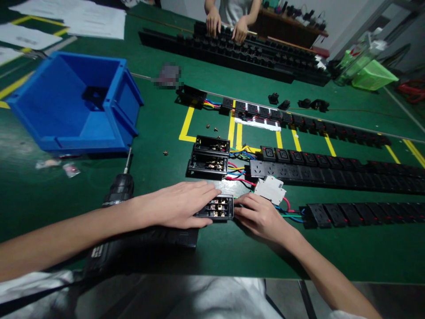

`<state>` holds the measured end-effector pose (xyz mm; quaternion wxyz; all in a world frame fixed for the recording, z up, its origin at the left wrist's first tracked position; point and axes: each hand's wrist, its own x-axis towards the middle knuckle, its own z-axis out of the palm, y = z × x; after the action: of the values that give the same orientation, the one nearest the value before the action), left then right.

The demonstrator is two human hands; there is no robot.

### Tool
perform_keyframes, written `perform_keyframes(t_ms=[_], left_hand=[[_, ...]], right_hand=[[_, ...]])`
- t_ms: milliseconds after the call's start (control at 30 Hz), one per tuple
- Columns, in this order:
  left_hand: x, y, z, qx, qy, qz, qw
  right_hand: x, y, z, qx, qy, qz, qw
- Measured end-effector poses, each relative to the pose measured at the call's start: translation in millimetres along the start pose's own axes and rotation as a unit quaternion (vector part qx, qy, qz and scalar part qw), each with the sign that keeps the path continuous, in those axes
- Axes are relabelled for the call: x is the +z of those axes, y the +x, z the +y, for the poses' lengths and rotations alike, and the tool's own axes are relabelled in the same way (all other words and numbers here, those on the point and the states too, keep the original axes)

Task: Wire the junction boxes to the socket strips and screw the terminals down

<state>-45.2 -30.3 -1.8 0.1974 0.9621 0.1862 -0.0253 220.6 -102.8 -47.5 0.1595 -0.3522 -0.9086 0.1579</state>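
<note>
My left hand (179,204) lies over a black terminal box (229,212), thumb along its near side and fingers along its far side. Brass screw terminals show inside the box. At its right end, the fingertips of my right hand (260,215) are pinched around wires, mostly hidden by the fingers. Blue and green wires (292,217) run from behind that hand to a black socket strip (352,215). A white circuit breaker (270,190) with a red wire lies just beyond my right hand. Two more open terminal boxes, one (209,165) behind the other, sit farther off, wired to strips.
A power drill (121,188) lies under my left forearm, its bit toward the blue bin (79,144). Loose screws (165,153) dot the green table. More socket strips (299,122) stretch rightward. Across the table, a co-worker's hands (239,30) rest on black strips. A green basket (375,77) stands far right.
</note>
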Motion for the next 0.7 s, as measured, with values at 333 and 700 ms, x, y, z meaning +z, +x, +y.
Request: perform_keyframes(t_ms=[333, 700], left_hand=[[2.8, -2.2, -2.5, 0.009, 0.003, 0.015, 1.0], [4.5, -3.1, -4.3, 0.009, 0.001, 0.038, 0.999]], right_hand=[[-0.2, -1.4, -0.8, -0.003, -0.007, 0.003, 1.0], [-0.1, -1.0, -1.4, -0.002, 0.01, 0.017, 1.0]])
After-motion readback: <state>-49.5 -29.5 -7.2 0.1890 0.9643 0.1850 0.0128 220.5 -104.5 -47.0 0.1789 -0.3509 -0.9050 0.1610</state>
